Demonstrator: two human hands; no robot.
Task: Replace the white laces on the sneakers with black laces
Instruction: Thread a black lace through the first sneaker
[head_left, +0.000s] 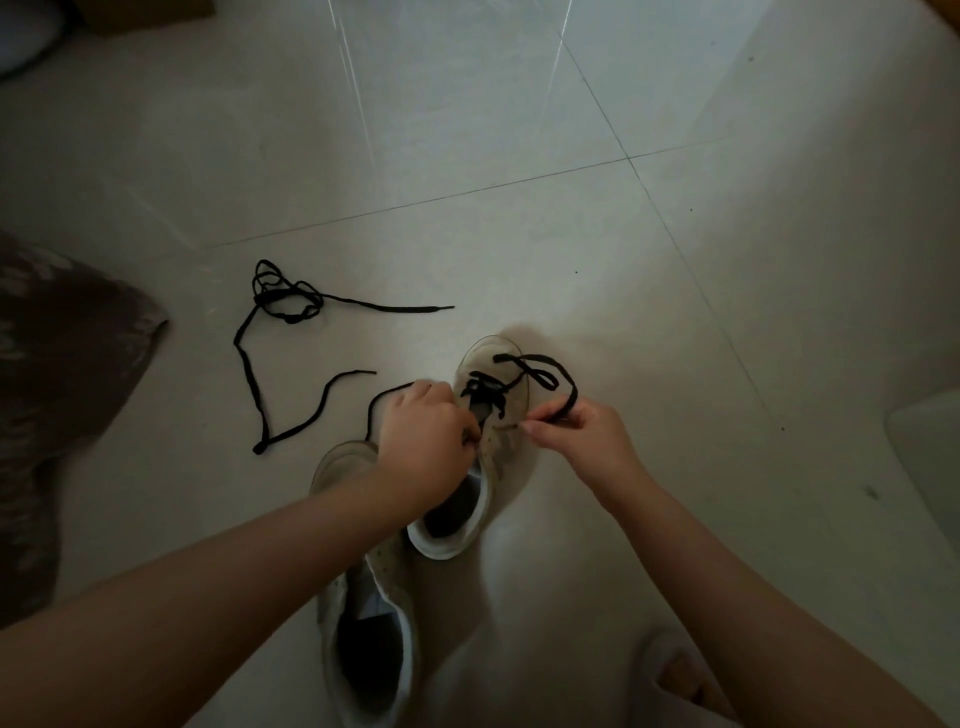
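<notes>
Two pale sneakers lie on the tiled floor. The far sneaker (498, 457) carries a black lace (540, 371) threaded through its front eyelets. My left hand (426, 441) rests on its left flank, fingers curled at the eyelets and pinching one end of that lace, which trails off to the left. My right hand (576, 434) pinches the other end near its tip, right beside the right eyelet row. The near sneaker (363, 623) has no lace and lies partly under my left forearm. A second black lace (270, 332) lies loose on the floor at the left.
A dark patterned cushion or cloth (57, 395) lies at the left edge. A pale flat object (930, 457) sits at the right edge. A foot in a slipper (675, 670) shows at the bottom right. Dim objects stand in the top left corner.
</notes>
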